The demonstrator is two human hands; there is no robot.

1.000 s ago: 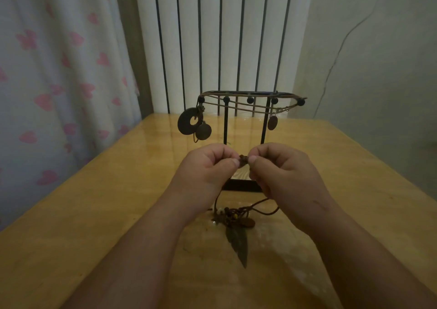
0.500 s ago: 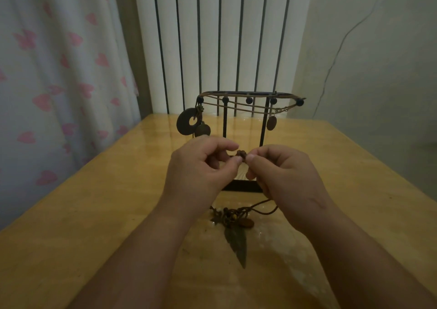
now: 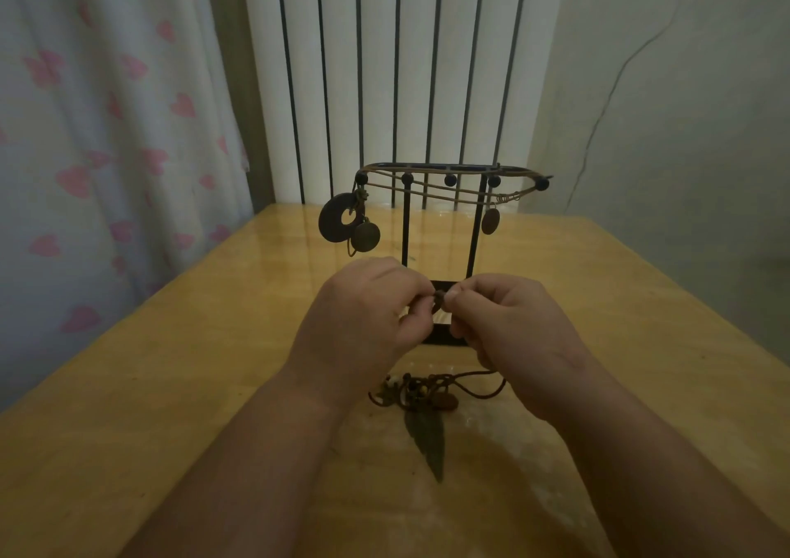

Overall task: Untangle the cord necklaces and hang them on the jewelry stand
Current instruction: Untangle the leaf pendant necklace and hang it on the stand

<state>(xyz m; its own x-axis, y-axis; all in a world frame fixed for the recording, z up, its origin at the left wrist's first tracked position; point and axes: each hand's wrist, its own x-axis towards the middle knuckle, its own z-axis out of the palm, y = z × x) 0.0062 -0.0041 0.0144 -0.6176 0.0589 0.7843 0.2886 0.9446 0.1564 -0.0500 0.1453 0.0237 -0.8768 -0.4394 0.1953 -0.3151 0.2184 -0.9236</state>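
Since half a second ago the knot [image 3: 439, 297] is brought a little lower and the fingertips are closed more tightly over it. It is pinched from one side by the left hand [image 3: 363, 318] and from the other by the right hand [image 3: 513, 335], both with fingers curled narrow. It is held up between them, probably so that it can be picked apart with both thumbs. Whether it is a knot or a bead cannot be told. The tangle [image 3: 423, 391] is left slack on the table [image 3: 171, 386] just beneath the hands, so no weight is hung on the pinched spot. A cord is led up from it behind the right hand, and a leaf pendant [image 3: 427, 442] is pointed back between the wrists. Just beyond the fingertips the stand [image 3: 405, 224] is set, with necklaces [image 3: 449, 192] already hung on it.
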